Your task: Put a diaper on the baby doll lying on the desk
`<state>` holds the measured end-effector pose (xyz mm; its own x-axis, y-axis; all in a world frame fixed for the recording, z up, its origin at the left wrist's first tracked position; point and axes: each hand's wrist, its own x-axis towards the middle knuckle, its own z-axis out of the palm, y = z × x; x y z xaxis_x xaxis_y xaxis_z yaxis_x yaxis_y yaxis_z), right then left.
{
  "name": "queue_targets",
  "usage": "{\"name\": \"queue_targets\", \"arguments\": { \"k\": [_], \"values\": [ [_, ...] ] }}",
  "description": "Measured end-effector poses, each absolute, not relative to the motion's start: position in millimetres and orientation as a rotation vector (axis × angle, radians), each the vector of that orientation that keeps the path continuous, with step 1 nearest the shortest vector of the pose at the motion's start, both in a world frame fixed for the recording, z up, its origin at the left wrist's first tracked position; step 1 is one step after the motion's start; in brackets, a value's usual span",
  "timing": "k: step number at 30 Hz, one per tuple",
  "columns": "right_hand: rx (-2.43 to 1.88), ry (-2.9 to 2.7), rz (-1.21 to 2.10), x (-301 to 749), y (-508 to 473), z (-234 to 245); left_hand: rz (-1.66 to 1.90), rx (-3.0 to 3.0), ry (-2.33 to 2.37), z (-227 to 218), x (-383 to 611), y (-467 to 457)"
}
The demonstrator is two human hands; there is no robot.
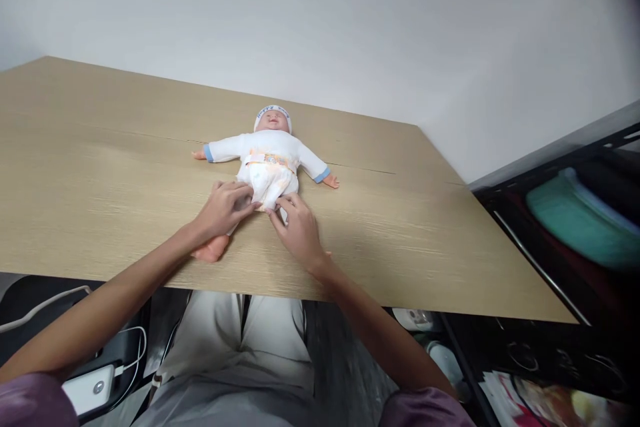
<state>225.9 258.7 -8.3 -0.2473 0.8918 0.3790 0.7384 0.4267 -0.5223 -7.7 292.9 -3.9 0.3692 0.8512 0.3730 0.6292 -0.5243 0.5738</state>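
A baby doll (270, 141) lies on its back on the wooden table, head away from me, arms spread. It wears a white top with blue cuffs and a white cap with lettering. Around its waist sits a white diaper (268, 180) with an orange patterned band at the front. My left hand (227, 207) is closed at the diaper's lower edge by one leg, fingertips pinching it. On the other side my right hand (299, 225) pinches the edge near the crotch. One bare foot (213, 250) shows under my left wrist; my right hand and forearm mostly hide the other leg.
The table (400, 247) has thin seams and stands against a pale wall (320, 20). A white device with a cable (89, 388) lies below at the left. To the right are a dark shelf with a green object (583, 213) and papers (515, 400) lower down.
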Motion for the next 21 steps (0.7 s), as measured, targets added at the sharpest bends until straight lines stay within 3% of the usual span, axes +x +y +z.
{"name": "queue_targets", "arguments": {
  "k": [8,16,21],
  "values": [
    [-1.332,-2.067,0.33,225,264,-10,0.947,2.253,1.242,0,-8,292],
    [-1.387,-1.635,0.696,228,268,-7,1.164,1.759,1.187,-16,-3,301],
    [-1.428,-1.622,0.509,236,264,-9,1.225,1.565,1.206,-22,-2,298]
  ]
}}
